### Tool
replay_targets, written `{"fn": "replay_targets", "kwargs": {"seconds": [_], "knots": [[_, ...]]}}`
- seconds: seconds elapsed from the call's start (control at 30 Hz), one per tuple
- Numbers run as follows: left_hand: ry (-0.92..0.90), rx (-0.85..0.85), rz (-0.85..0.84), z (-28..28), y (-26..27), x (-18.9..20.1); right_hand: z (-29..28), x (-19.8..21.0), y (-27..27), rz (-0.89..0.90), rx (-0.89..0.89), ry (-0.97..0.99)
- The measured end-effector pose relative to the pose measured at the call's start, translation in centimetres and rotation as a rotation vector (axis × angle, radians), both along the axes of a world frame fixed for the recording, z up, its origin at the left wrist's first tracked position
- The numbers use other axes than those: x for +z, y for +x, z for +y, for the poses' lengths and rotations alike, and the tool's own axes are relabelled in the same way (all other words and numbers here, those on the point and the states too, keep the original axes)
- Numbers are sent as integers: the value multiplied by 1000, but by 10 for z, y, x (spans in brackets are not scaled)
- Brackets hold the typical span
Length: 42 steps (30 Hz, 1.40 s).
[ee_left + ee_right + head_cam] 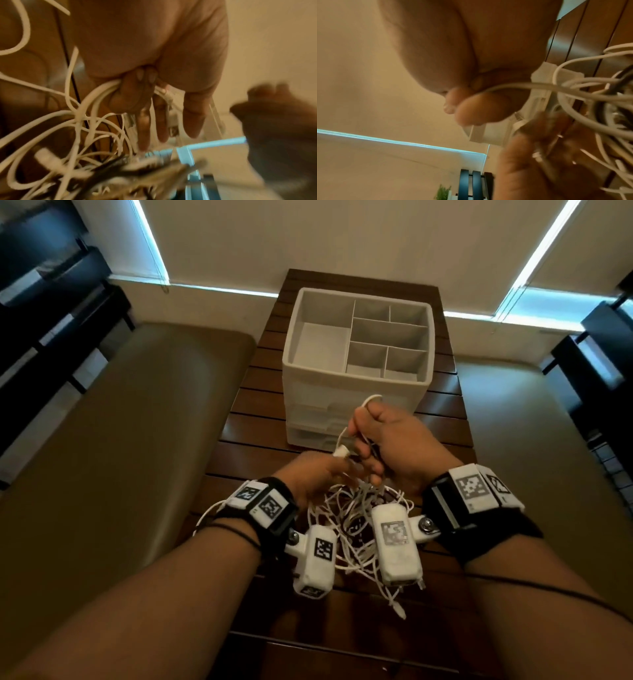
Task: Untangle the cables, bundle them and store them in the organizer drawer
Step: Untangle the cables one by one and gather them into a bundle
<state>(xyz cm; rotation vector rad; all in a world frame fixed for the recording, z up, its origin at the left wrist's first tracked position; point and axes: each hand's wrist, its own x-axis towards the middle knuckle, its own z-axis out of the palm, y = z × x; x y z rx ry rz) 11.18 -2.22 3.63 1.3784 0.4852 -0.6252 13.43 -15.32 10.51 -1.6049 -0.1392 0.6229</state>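
Cables (356, 518), mostly white, hang knotted between both hands; right hand (390, 440) and left hand (315, 477) each grip strands.

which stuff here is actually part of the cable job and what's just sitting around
Part of the job: tangled cables, gripped by the left hand and right hand; organizer with its drawers.

Just around: slatted table, padded benches, window blinds.
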Motion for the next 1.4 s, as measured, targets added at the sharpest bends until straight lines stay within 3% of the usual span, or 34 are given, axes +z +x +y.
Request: {"fn": "replay_targets", "kwargs": {"seconds": [0.07, 0.17, 0.23, 0.4, 0.57, 0.67, 0.73, 0.77, 0.83, 0.93, 1.0, 1.07, 1.13, 1.2, 1.27, 1.33, 1.4], "knots": [[153, -167, 27, -9, -3, -1, 3, 8, 1, 22, 29, 68], [174, -304, 126, -19, -4, -1, 1, 18, 5, -51, 70, 58], [163, -226, 131, -19, -3, -4, -3, 25, 7, -98, 60, 42], [101, 162, 94, 2, 2, -17, -40, 41, 11, -111, -114, 43], [161, 375, 50, 12, 3, -23, -65, 52, 6, 66, -308, 520], [296, 353, -61, 8, 5, -27, -70, 57, 4, 167, -218, 780], [310, 326, -95, 6, 6, -26, -71, 59, 8, 168, -231, 815], [276, 313, -93, 6, 5, -25, -71, 57, 11, 115, -302, 706], [207, 292, -77, 8, 3, -23, -67, 44, 13, -50, -407, 284], [185, 290, -74, 8, 0, -23, -62, 3, 12, -111, -257, -486], [178, 307, -65, 6, -2, -22, -62, -25, 7, -120, -294, -735], [177, 326, -55, 5, -2, -24, -57, -39, -1, -218, -435, -857], [184, 347, -52, 4, -2, -25, -52, -44, -12, -436, -513, -1007], [185, 358, -51, 3, -2, -26, -45, -49, -19, -746, -498, -938], [154, 367, -48, 0, -1, -27, -31, -49, -22, -796, -231, -769], [120, 362, -47, -2, 0, -28, -16, -57, -23, -573, 159, -827], [95, 359, -46, -7, -1, -27, -10, -72, -21, -480, 284, -894]]}}
